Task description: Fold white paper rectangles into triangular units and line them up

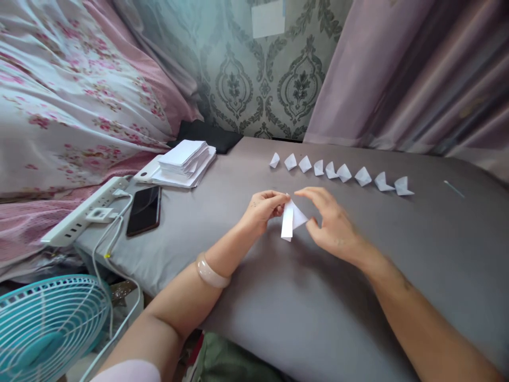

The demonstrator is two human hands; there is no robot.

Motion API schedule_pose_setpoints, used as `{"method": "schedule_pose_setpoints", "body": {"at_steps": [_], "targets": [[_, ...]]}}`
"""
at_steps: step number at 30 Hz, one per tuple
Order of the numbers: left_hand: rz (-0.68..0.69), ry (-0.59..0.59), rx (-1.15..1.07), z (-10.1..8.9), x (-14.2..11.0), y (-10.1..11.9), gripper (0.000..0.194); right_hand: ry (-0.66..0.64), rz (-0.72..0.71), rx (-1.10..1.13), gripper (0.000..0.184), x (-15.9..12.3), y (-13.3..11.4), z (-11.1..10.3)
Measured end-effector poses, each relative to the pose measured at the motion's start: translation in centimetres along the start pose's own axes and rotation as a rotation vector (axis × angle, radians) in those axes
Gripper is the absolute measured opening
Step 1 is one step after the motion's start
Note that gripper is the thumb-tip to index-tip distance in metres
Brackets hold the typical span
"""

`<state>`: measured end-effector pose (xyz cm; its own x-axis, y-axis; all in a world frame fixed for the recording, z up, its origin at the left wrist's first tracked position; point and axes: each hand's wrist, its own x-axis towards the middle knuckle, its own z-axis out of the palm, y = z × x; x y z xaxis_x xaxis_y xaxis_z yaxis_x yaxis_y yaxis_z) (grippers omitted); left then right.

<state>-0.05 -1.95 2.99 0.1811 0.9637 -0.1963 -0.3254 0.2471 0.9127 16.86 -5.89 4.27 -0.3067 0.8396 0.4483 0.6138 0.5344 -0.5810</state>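
Note:
My left hand (267,208) pinches a small folded sheet of white paper (288,222) by its upper end, above the grey tabletop. One narrow strip of the paper hangs down, and a triangular flap sticks out to the right. Close to that flap, my right hand (330,223) has its thumb and fingers spread apart; the thumb is near the flap's tip, and I cannot tell whether it touches. Beyond my hands stands a row of several small folded white paper pieces (344,173), running from the middle to the right.
A stack of white paper (185,162) lies at the back left beside a black cloth (217,137). Nearer are a smartphone (143,210) and a white power strip (87,212) with cables. A cotton swab (454,188) lies far right; a turquoise fan (51,329) stands lower left.

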Motion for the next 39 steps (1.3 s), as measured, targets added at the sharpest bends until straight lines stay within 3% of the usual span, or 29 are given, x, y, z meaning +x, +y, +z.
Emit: {"method": "schedule_pose_setpoints", "body": {"at_steps": [2,4,9,14,18,22,24,27,33,39], "targets": [[-0.012,0.023,-0.025,-0.3,0.2,-0.2,0.011,-0.112,-0.186,-0.183,0.071,-0.2,-0.4,-0.2],[-0.028,0.026,-0.053,-0.4,0.3,-0.6,0.009,-0.133,-0.258,-0.300,0.073,-0.4,-0.8,-0.1],[-0.101,0.017,-0.096,-0.1,0.2,-1.1,0.011,0.025,-0.436,-0.408,0.047,-0.3,-1.1,1.3],[-0.171,0.011,-0.073,0.2,0.0,-0.7,0.006,0.140,-0.520,-0.295,0.034,-0.3,-0.7,1.7],[-0.218,-0.031,0.020,0.2,0.0,-0.5,0.009,0.225,-0.362,-0.086,0.032,-0.3,-0.4,1.5],[-0.127,-0.105,0.113,0.5,-0.5,-0.3,0.021,0.344,0.059,0.134,0.015,0.1,-0.7,0.9],[-0.045,-0.165,0.102,0.7,-0.8,-0.2,0.031,0.368,0.265,0.230,0.017,0.4,-0.9,0.5],[0.029,-0.221,0.121,0.9,-1.0,-0.2,0.033,0.361,0.451,0.360,0.023,0.8,-0.9,-0.1],[0.105,-0.180,0.175,0.8,-0.7,-0.7,0.027,0.227,0.646,0.812,0.035,0.9,0.0,-0.7],[0.116,-0.239,0.164,1.0,-0.9,-0.6,0.025,0.255,0.653,0.886,0.032,1.1,0.4,-1.3]]}}
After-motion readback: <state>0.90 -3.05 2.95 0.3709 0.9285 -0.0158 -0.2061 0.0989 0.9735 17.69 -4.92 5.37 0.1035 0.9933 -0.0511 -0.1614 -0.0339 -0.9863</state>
